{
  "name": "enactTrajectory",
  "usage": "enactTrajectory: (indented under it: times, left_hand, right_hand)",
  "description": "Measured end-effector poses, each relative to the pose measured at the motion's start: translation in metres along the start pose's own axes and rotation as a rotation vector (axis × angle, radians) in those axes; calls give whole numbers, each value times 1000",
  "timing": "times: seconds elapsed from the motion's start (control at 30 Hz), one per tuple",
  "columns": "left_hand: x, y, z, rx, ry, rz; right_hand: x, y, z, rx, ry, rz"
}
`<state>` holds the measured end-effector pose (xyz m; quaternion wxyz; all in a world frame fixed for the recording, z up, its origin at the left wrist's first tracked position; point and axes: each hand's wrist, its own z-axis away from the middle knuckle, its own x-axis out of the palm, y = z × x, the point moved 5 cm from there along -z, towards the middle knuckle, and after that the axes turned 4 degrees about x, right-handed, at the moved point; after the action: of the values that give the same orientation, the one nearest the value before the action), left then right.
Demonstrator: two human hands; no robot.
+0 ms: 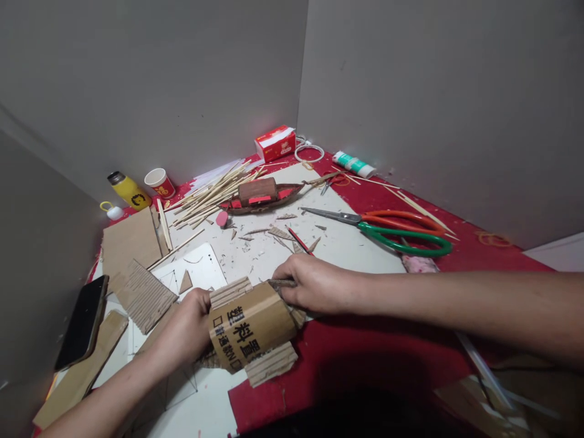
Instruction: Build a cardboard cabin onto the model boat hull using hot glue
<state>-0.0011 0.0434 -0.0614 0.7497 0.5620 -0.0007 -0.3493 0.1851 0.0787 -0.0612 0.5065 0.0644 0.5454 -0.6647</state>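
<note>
A folded cardboard model [260,319] with a curved brown top and black printed characters is held up near the table's front edge. Corrugated flaps stick out from its far and near sides. My left hand [189,325] is closed around its left end, the fingertips hidden behind the cardboard. At the right end, my right hand [312,283] pinches a dark strip at the model's edge. Beyond the hands lies a red and black pencil [297,239] among cardboard scraps. Farther back stands a brown model boat [260,196] with red patches.
Large scissors [387,225] with orange and green handles lie at right. A bundle of thin sticks [219,191] is behind. At left are a phone [83,322], cardboard sheets [132,243], a yellow bottle [130,191] and a paper cup [159,182]. A red tissue pack [276,143] sits by the wall.
</note>
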Motion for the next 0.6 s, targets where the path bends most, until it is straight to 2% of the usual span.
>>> enactTrajectory:
  times: [0.17,0.3,0.43,0.6]
  left_hand:
    - [-5,4,1,-3,-12,83]
    - [-15,1,7,-20,126,210]
    - [-16,-9,12,-39,211,230]
    - [-15,-7,10,64,228,137]
  right_hand:
    - [-5,1,2,16,-15,-34]
    - [-3,6,2,25,-41,-43]
    - [0,8,2,23,-54,-43]
    - [-1,6,3,34,-70,-46]
